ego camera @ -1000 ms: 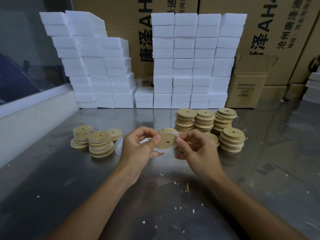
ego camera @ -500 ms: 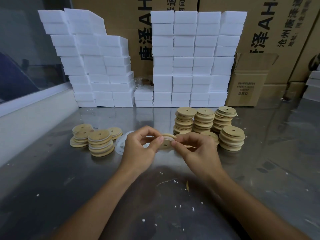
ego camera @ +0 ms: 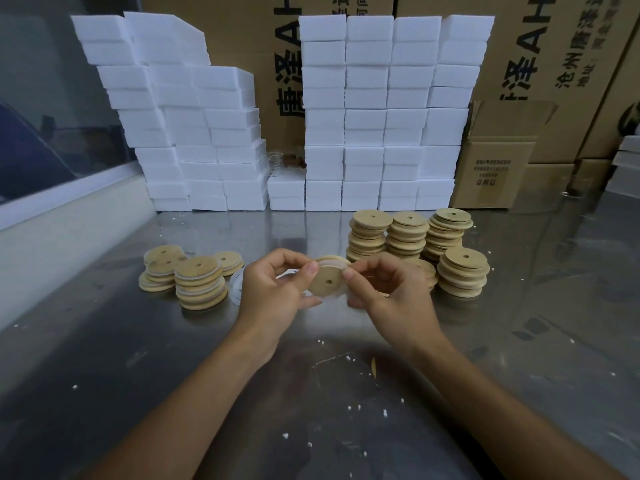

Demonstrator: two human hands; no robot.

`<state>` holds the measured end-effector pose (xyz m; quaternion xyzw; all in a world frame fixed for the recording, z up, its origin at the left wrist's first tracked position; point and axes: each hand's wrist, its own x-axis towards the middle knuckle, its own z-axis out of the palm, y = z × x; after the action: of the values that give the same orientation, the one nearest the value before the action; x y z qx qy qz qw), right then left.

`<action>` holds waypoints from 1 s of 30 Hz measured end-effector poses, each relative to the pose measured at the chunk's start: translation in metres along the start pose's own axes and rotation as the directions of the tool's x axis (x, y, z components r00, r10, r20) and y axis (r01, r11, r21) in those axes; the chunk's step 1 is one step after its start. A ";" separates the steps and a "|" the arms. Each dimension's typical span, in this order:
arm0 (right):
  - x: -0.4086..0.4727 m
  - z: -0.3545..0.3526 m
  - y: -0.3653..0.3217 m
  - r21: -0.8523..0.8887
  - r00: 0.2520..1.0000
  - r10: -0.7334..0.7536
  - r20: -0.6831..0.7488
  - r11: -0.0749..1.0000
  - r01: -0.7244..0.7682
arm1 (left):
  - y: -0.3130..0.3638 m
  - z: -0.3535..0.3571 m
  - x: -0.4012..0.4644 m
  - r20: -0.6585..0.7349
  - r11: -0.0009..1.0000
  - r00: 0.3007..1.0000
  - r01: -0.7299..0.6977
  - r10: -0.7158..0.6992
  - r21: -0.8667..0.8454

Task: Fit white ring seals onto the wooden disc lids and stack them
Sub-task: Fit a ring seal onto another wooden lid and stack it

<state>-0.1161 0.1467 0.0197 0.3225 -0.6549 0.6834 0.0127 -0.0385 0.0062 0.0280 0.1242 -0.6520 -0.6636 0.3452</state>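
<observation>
Head view looks down on a metal table (ego camera: 138, 393) with a dull, scuffed shine, dotted with white crumbs (ego camera: 349, 407). Above its middle, the left hand (ego camera: 277, 292) and the right hand (ego camera: 388, 292) hold one wooden disc (ego camera: 325, 280) tilted up between them, thumbs pinching its rim from either side and the other fingers curled behind. A white ring seal (ego camera: 334, 263) sits around the disc's edge. Just left of the left hand, loose rings (ego camera: 237, 289) lie on the table. Further left stand low stacks of sealed discs (ego camera: 199, 285). Behind and to the right of the hands rise taller stacks of bare discs (ego camera: 408, 237). Along the back of the table, white foam blocks (ego camera: 381, 116) are piled high against printed cardboard boxes (ego camera: 571, 57). A small open carton (ego camera: 491, 171) stands at the right end of the foam. A glass pane (ego camera: 45, 109) runs along the left.
</observation>
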 end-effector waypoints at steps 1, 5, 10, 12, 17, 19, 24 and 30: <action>0.000 0.000 0.000 0.014 1.000 0.007 0.006 1.000 -0.007 | 0.000 0.000 0.000 -0.012 1.000 1.000 0.023 -0.023 -0.014; 0.000 -0.001 0.003 -0.045 1.000 -0.027 0.004 0.999 0.027 | -0.002 0.001 -0.001 0.015 0.999 0.999 0.046 -0.046 0.003; -0.003 -0.005 0.003 -0.357 0.977 -0.207 0.056 0.909 0.213 | -0.004 -0.002 -0.002 0.145 0.944 0.977 -0.190 0.156 0.268; -0.003 -0.006 0.002 -0.375 0.970 -0.231 0.069 0.895 0.240 | -0.004 0.000 -0.002 0.171 0.923 0.967 -0.236 0.191 0.304; -0.004 -0.004 -0.003 -0.364 0.970 -0.240 0.046 0.900 0.240 | -0.007 -0.003 0.001 0.145 0.909 0.962 -0.266 0.231 0.321; -0.003 -0.003 -0.003 -0.327 0.982 -0.188 0.009 0.927 0.181 | -0.007 -0.004 0.001 0.143 0.907 0.964 -0.259 0.223 0.332; -0.002 -0.005 -0.003 -0.286 0.990 -0.143 -0.013 0.949 0.133 | -0.006 -0.003 0.000 0.148 0.899 0.962 -0.268 0.230 0.346; -0.002 -0.003 -0.004 -0.275 0.989 -0.147 0.016 0.950 0.146 | -0.005 -0.003 0.001 0.038 0.961 0.991 -0.135 0.130 0.240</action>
<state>-0.1144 0.1512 0.0225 0.3638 -0.7177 0.5836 0.1095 -0.0389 0.0032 0.0237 0.1141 -0.7384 -0.5560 0.3641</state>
